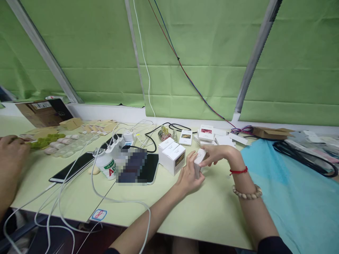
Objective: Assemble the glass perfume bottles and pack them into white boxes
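Observation:
A small white box [200, 156] is held upright between both hands just above the table. My left hand [191, 174] wraps round its near left side, fingers curled. My right hand [217, 155] reaches over from the right, its fingers bent onto the box's top and far side; the fingertips are partly hidden. Directly left of my hands stand several closed white boxes [172, 155] in a row, with a dark picture on the end one. Behind them lie flat white cartons [206, 132], one with a red picture, and small glass bottles [174, 135].
White cables cross the table and hang over its front edge. A white bottle [107, 165], a power strip [115, 145] and tablets stand or lie left. Another person's hand [12, 155] is near egg-tray-like packs [66, 145]. Blue cloth [296, 197] and coiled black cable [304, 158] lie right.

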Demonstrator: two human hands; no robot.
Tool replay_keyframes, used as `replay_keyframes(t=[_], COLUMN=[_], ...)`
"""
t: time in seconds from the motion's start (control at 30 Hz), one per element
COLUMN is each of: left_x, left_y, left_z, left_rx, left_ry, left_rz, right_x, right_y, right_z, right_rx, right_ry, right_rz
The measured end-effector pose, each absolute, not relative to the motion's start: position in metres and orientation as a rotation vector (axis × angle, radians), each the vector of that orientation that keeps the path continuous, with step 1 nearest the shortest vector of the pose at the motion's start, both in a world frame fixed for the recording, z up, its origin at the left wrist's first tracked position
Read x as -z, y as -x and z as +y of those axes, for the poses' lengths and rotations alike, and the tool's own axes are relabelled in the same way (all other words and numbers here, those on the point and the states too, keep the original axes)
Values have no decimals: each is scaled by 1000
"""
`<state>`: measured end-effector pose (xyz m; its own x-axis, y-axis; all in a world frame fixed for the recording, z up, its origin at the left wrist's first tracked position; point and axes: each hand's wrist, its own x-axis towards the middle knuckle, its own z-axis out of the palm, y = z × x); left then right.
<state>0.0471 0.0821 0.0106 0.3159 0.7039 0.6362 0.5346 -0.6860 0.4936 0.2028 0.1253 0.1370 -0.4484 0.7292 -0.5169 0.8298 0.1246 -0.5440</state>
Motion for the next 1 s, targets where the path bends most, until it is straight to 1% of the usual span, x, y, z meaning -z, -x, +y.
replay_keyframes(t=[0.2,0.27,0.47,0.57,0.63,0.7,0.8,0.87,0.9,0.93,1.0], left_x=[-9,-7,-8,-12,-12,-8,3,10,12,14,14], left_y=[-46,-46,-43,-43,-45,-51,-63,-68,-69,-69,-66], left_z=[80,82,94,90,82,72,60,57,57,58,62], left_rx=[-1428,-1534,-1974,-2126,-2164,-2087,-1692,-1346,-1234,-1172,-1159], left_ry=[-2343,-2352,-2312,-2385,-2549,-2791,-3023,-3118,-3130,-3120,-3045], left_rz=[1186,1164,1096,1023,851,541,139,90,104,141,243], right_x=[-134,-129,-114,-111,-111,-113,-116,-116,-116,-116,-114], right_y=[-204,-198,-184,-183,-182,-179,-170,-162,-158,-155,-149], right_z=[129,131,141,143,142,141,138,136,135,133,130], right_rx=[1050,1008,1013,1027,1037,1020,952,914,898,883,849], right_ry=[-1715,-1689,-1597,-1592,-1598,-1625,-1677,-1693,-1695,-1696,-1697], right_rz=[2119,2079,2071,2076,2075,2072,2084,2119,2142,2167,2223])
